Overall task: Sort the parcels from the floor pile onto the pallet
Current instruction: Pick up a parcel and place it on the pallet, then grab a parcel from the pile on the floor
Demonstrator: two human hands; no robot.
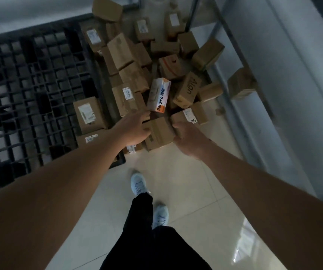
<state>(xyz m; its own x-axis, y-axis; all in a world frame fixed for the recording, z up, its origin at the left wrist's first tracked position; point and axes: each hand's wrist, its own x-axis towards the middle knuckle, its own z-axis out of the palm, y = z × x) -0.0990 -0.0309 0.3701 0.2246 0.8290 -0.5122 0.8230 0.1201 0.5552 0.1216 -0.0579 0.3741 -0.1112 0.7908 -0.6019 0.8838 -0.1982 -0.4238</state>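
This looks like a parcel depot or warehouse sorting room. A heap of brown cardboard parcels [137,61] with shipping labels lies on a glossy pale tiled floor [195,191]. A black plastic grid pallet [30,94] sits beside the heap, some boxes along its right edge. Grey metal shelf posts [232,75] stand at the right.

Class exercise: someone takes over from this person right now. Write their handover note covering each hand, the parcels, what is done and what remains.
Left hand and right hand grip a brown box between them at the near edge of the pile.
Done: a few boxes sit along the right edge of the black pallet, such as a labelled box.
Left: most parcels remain on the floor.
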